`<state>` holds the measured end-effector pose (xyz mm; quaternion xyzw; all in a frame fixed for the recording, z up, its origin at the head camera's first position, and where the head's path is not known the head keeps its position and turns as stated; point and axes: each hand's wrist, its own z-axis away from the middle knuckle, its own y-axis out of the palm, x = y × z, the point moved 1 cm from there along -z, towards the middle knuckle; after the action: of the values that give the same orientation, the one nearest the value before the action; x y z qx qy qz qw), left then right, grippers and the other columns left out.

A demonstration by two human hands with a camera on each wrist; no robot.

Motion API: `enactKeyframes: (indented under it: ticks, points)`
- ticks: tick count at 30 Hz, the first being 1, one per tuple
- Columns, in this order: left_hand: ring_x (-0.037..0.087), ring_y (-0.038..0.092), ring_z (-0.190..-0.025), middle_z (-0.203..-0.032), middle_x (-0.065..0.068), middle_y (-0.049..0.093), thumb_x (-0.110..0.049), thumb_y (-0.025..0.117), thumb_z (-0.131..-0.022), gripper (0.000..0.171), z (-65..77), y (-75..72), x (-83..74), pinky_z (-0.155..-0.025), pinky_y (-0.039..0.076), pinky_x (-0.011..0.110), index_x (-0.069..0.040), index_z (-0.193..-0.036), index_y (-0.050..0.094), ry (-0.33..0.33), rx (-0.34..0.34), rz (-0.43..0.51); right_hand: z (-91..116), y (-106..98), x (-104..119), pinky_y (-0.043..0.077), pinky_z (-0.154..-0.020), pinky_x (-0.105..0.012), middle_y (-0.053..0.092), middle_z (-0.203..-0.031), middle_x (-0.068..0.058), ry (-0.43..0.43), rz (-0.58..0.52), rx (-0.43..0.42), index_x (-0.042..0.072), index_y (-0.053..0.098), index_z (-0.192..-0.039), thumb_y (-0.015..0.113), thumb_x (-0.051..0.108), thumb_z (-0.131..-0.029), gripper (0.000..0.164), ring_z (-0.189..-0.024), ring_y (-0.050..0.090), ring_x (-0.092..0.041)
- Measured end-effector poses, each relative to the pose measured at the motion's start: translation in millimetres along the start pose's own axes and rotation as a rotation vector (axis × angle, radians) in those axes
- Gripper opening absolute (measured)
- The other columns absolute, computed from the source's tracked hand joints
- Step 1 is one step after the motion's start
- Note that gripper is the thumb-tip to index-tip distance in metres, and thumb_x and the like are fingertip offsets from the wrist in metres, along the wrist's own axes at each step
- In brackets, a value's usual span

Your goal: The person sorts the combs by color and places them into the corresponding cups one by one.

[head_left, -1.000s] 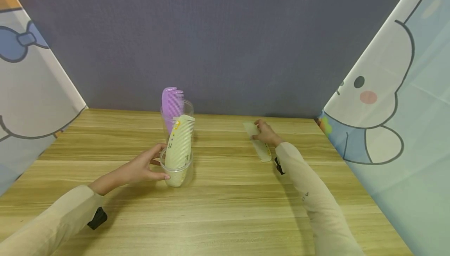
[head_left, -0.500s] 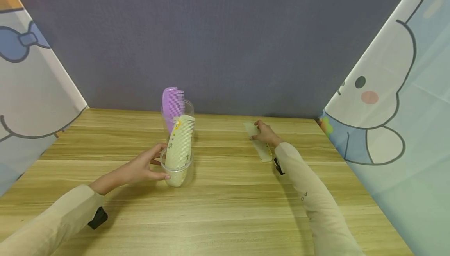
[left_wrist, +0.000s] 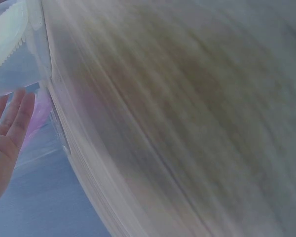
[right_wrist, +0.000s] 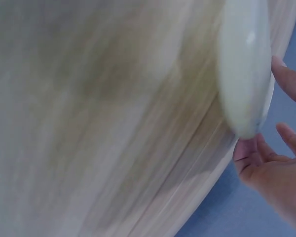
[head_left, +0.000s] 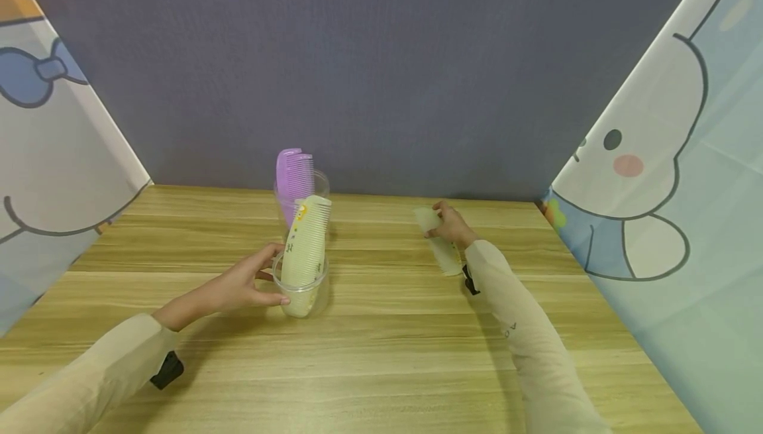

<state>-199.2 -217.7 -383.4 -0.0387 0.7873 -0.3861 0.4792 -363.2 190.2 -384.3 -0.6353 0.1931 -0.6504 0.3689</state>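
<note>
My left hand [head_left: 247, 281] holds the left side of a clear plastic cup [head_left: 322, 291], thumb toward the front and fingers behind. A pale green comb [head_left: 305, 242] with printed pictures stands in that cup, leaning a little right. Behind it a second clear cup [head_left: 322, 185] holds purple combs [head_left: 292, 175]. Off to the right, my right hand [head_left: 451, 225] grips another pale green comb [head_left: 446, 255] near its middle. In the right wrist view the thumb and fingers are at the edges of this comb [right_wrist: 246, 64]. Straight fingers of the left hand [left_wrist: 12, 118] show in the left wrist view.
A light wooden table [head_left: 369, 354] lies under everything. A dark grey panel [head_left: 357, 76] rises along its back edge. Cartoon-printed sheets [head_left: 685, 328] flank the left and right sides.
The comb at my right hand has tilted slightly, its near end showing more of the teeth. My left hand and the cups have stayed in place.
</note>
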Motion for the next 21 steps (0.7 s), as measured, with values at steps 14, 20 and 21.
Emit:
enactKeyframes:
  ticks: [14,20,21]
  points:
    - [0.012,0.055,-0.108,-0.123,0.008,0.052,-0.024,0.077,-0.073,0.076,-0.4,0.1,-2.8,-0.083,0.055,0.029,-0.006,-0.133,0.033,-0.003,0.002,0.011,3.7,-5.7,-5.3,0.05,-0.085,-0.047,0.037,-0.132,-0.028,-0.02,-0.084,-0.038,-0.001,0.028,-0.136,0.064,0.002,-0.083,0.065,-0.112,0.047,-0.041]
    - [0.017,0.055,-0.109,-0.123,0.008,0.052,-0.024,0.077,-0.073,0.076,-0.7,0.0,-4.6,-0.083,0.055,0.03,-0.006,-0.133,0.034,-0.006,-0.006,0.006,5.6,-8.6,-3.8,0.046,-0.092,-0.048,0.038,-0.13,-0.027,-0.038,-0.077,-0.087,-0.003,0.031,-0.135,0.055,0.002,-0.088,0.054,-0.116,0.042,-0.04]
    - [0.018,0.055,-0.109,-0.123,0.008,0.052,-0.025,0.077,-0.073,0.076,-0.6,-0.1,-4.7,-0.083,0.055,0.03,-0.006,-0.133,0.034,-0.007,-0.007,0.004,5.8,-8.9,-3.7,0.046,-0.093,-0.048,0.038,-0.13,-0.027,-0.038,-0.082,-0.09,-0.003,0.031,-0.135,0.054,0.002,-0.088,0.053,-0.116,0.043,-0.04]
